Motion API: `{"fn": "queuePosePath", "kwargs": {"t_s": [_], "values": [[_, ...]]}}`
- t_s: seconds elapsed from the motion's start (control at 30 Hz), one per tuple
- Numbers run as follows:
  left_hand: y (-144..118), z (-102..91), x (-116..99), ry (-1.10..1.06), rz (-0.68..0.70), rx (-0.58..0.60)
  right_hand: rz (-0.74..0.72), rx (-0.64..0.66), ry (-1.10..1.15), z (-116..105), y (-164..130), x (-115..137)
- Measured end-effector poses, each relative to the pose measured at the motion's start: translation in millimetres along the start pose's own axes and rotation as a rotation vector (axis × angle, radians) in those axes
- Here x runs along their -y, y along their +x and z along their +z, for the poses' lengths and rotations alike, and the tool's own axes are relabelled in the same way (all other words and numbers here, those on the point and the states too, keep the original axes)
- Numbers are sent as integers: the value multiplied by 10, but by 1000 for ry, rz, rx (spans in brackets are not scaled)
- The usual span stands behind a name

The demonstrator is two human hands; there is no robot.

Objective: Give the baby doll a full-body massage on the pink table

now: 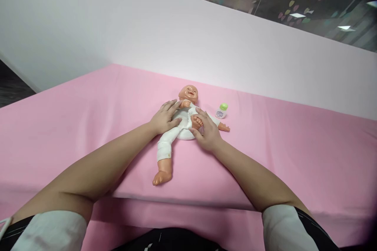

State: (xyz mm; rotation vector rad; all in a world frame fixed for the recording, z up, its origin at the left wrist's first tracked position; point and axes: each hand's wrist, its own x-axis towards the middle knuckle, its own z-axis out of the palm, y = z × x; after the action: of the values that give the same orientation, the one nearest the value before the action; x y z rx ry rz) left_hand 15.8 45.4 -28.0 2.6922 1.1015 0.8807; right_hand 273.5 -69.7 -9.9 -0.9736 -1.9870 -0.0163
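Head view, single frame. A baby doll [179,119] lies on its back on a pink sheet [88,125] covering the counter, head pointing away from the person, face up. The doll wears a white garment [169,135] over torso and one leg; that leg is stretched toward the near edge, bare foot [161,176] just short of it. The other leg is bent up, its bare foot [196,121] raised over the doll's belly. Left hand [165,117] rests palm down on the doll's chest and side, fingers [171,106] spread and laid flat, pressing on the garment rather than closed round anything. Right hand [207,131] is at the doll's other side, fingers [203,114] loosely curved against the raised foot and touching it; whether they actually grip the foot or merely lie along it cannot be told. One doll arm [223,127] sticks out sideways past the right hand. A small bottle with a green cap [221,111] stands upright on the sheet just beside the doll's shoulder, apart from both hands. A pale partition wall [176,39] rises behind the counter.
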Motion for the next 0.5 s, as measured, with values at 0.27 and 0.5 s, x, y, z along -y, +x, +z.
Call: {"fn": "queuePosePath", "kwargs": {"t_s": [0.27,0.5], "values": [[-13,-1,19,-96,-147,-186,-444,-4,-67,-208,-54,614],[21,-72,183,-433,-538,-410,-575,345,28,-33,-248,870]]}}
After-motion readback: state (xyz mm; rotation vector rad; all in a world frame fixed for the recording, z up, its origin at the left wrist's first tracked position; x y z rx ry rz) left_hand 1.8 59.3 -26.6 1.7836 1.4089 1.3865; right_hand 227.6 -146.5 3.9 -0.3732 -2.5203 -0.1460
